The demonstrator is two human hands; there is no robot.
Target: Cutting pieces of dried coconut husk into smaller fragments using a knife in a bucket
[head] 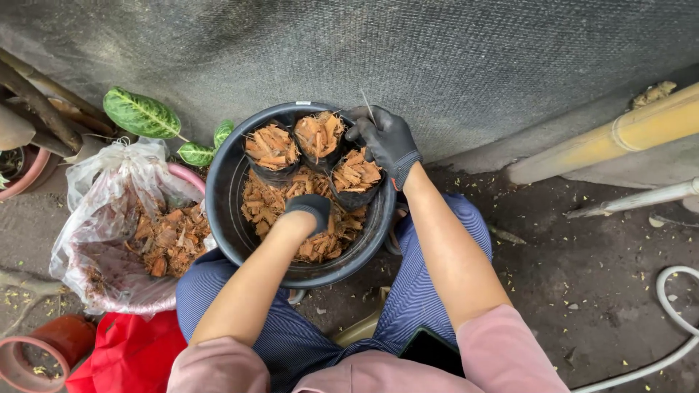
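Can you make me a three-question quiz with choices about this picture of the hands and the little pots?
1. Where do the small pots stand?
A. In the black basin
B. On the red bag
C. On the hose

2. How many small pots hold bark chips?
A. One
B. Three
C. Six

3. What is the left hand doing?
A. Resting on a knee
B. Digging into the loose chips
C. Holding a leaf

Answers: 1 A, the pots sit along the basin's far side. 2 B, three filled pots show. 3 B, its glove is down in the chips, while the right hand touches a pot.

head cam | looks steeply down from above | close over lap and black tub (222, 211) | single view
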